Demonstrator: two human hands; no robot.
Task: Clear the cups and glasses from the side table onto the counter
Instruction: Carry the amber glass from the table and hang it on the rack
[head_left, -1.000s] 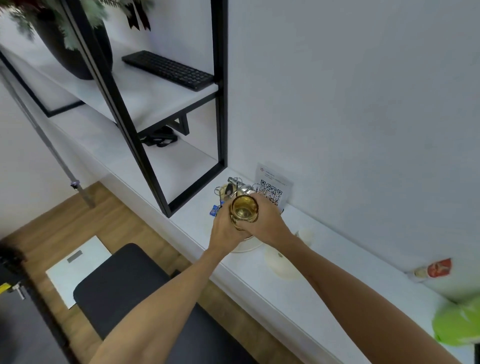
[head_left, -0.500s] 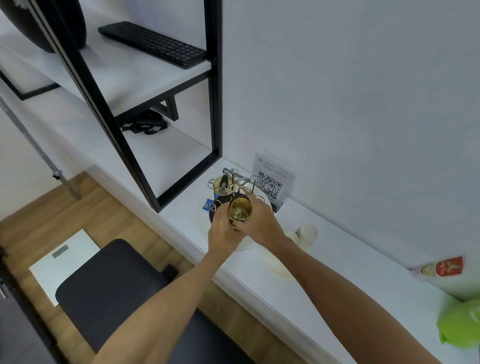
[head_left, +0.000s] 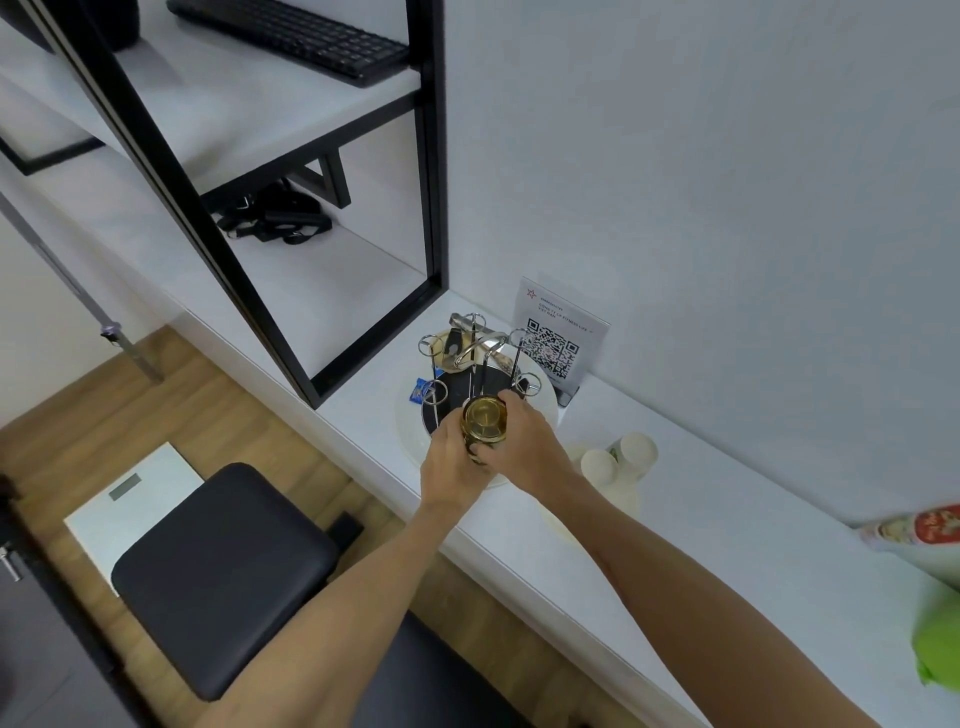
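Observation:
An amber glass (head_left: 484, 419) is held upright between both hands, just above a round white tray (head_left: 410, 431) on the white counter (head_left: 727, 545). My left hand (head_left: 451, 467) wraps its left side and my right hand (head_left: 524, 446) wraps its right side. A wire cup rack (head_left: 475, 348) with metal rings stands on the tray behind the glass. Two white paper cups (head_left: 618, 460) lie on their sides to the right of my right hand.
A QR-code sign (head_left: 558, 338) stands against the wall behind the tray. A black-framed shelf unit (head_left: 431, 182) carries a keyboard (head_left: 296, 36). A black padded seat (head_left: 218, 571) and a white scale (head_left: 130, 499) sit on the wooden floor. At right are a red-labelled packet (head_left: 919, 530) and a green object (head_left: 940, 649).
Both hands keep hold of the amber glass over the tray beside the rack. The view has shifted, so the paper cups now show beside my right hand.

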